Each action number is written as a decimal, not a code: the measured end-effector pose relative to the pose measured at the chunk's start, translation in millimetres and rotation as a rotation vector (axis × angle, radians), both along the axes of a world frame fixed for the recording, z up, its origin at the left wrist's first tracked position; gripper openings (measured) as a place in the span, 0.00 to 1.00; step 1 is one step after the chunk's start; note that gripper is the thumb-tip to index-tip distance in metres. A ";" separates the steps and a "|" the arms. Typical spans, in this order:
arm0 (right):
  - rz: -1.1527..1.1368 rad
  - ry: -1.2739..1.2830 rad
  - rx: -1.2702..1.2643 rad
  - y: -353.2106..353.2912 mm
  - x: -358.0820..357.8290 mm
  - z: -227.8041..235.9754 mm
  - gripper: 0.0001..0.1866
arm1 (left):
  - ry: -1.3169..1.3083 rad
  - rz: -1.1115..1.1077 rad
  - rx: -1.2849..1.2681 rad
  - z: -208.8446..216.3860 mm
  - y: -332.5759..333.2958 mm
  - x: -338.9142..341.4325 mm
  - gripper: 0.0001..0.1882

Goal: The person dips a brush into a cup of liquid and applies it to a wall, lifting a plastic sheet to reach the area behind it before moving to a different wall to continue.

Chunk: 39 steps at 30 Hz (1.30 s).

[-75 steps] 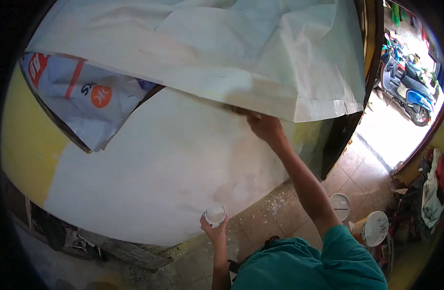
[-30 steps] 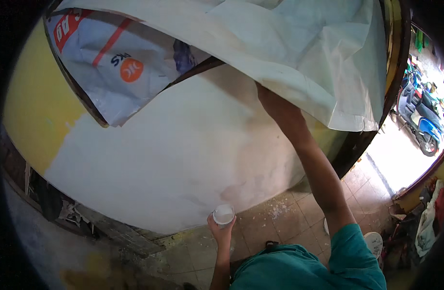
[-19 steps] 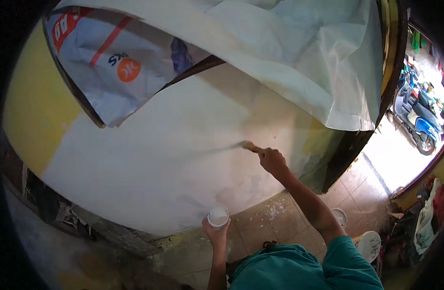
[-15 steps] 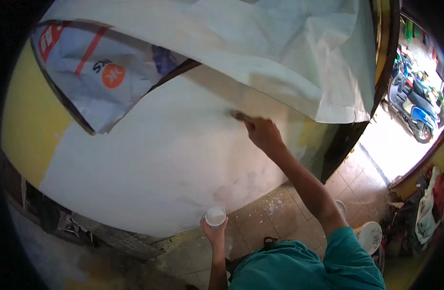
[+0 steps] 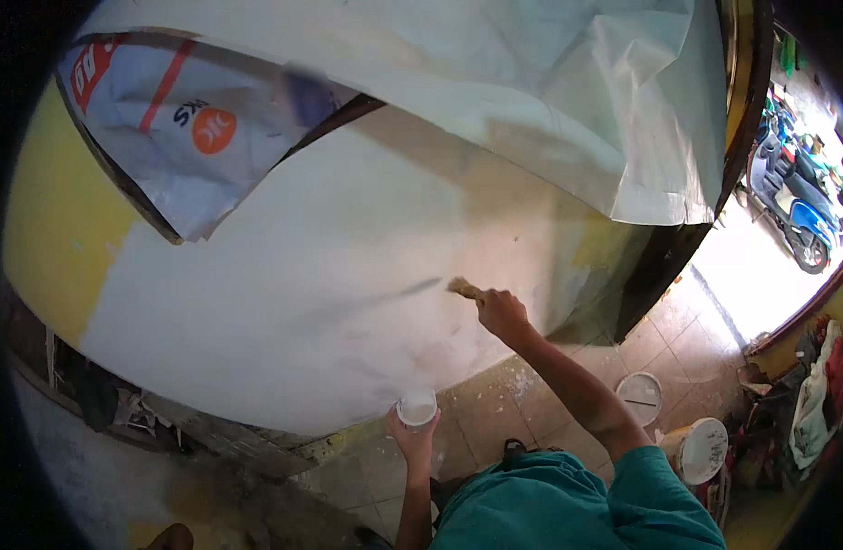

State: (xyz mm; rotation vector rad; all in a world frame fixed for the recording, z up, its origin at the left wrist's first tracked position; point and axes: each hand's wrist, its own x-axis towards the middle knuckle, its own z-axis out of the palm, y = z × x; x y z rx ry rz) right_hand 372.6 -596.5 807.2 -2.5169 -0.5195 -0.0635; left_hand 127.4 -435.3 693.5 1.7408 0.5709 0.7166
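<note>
My right hand (image 5: 503,313) is closed around the handle of a paintbrush (image 5: 462,289). The tan bristles point left, at or very close to the wall (image 5: 284,293); whether they touch it I cannot tell. Most of that wall is coated white, with yellow at its left side and a beige, patchy area at the right. Lower down, my left hand (image 5: 412,437) grips a small white cup (image 5: 417,407) holding pale paint, its mouth facing up.
White sheeting (image 5: 531,82) and a printed banner (image 5: 210,119) hang over the upper wall. A bucket (image 5: 704,451) and a round lid-like thing (image 5: 639,396) are on the tiled floor by my right side. Beyond the doorway stands a blue scooter (image 5: 811,220); cloths (image 5: 817,394) lie at right.
My right hand has brought the brush down along the wall. The left hand still holds the cup in nearly the same place. The view has shifted slightly.
</note>
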 end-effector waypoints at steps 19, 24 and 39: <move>-0.069 -0.045 -0.077 -59.6 30.4 -47.0 0.11 | -0.083 0.027 -0.085 34.3 -17.3 -9.5 0.34; -0.229 -0.001 0.077 -68.5 61.9 -36.5 0.13 | -0.044 0.000 -0.075 18.4 1.4 -8.8 0.33; -0.197 -0.042 -0.003 -65.0 41.7 -14.3 0.14 | -0.041 0.076 -0.075 -1.6 3.2 -13.6 0.33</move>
